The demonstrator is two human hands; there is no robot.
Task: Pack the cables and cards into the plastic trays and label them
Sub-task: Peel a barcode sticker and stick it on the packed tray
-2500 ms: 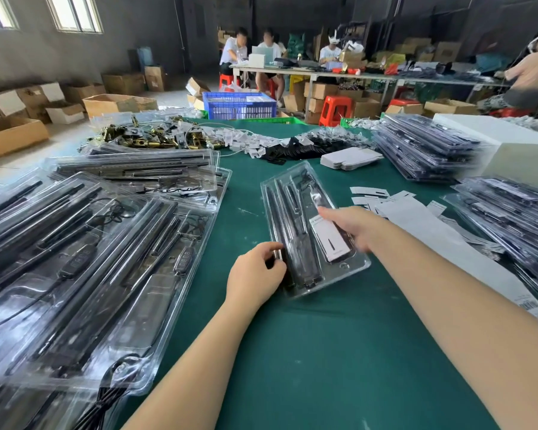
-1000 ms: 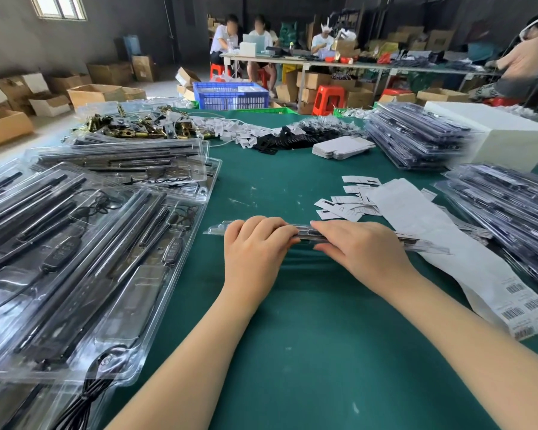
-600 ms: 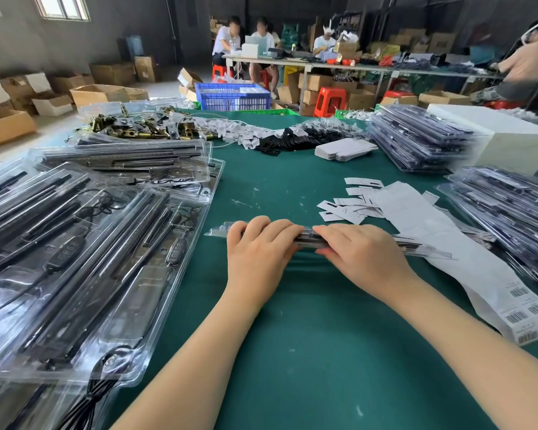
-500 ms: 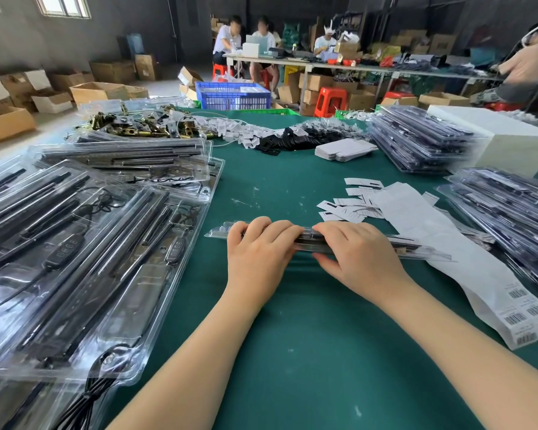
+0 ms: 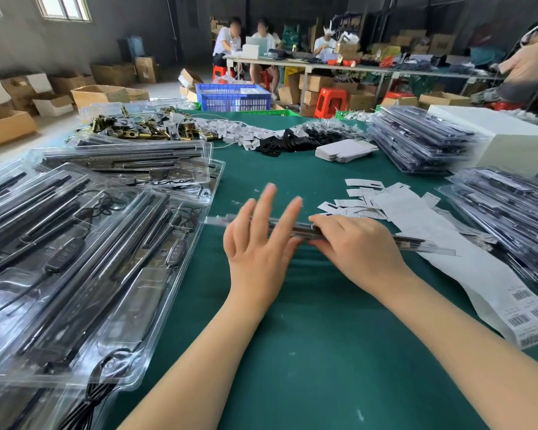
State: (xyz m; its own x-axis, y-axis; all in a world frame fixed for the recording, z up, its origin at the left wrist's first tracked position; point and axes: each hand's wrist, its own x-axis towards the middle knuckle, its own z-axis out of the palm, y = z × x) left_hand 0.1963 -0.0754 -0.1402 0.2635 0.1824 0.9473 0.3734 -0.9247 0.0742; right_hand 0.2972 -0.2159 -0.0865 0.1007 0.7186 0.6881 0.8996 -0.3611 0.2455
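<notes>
Head view, and the closed plastic tray (image 5: 410, 242) is seen edge-on, lying across the middle of the green desk (image 5: 308, 336) with its long side running left to right. Right hand (image 5: 359, 249) is on it, fingers curled over the top edge and thumb tucked under, a firm grip near the tray's middle. Left hand (image 5: 258, 243) is spread wide, fingers straight and fanned upward in front of the tray's left part, holding nothing; whether the palm touches the tray is hard to say through the blur. Just beyond the right hand, loose white cards (image 5: 354, 203) are scattered beside a long strip of barcode labels (image 5: 485, 293) trailing toward the near right. Filled trays (image 5: 84, 252) with black cables lie stacked on the left, and more stacked trays (image 5: 507, 212) sit on the right.
</notes>
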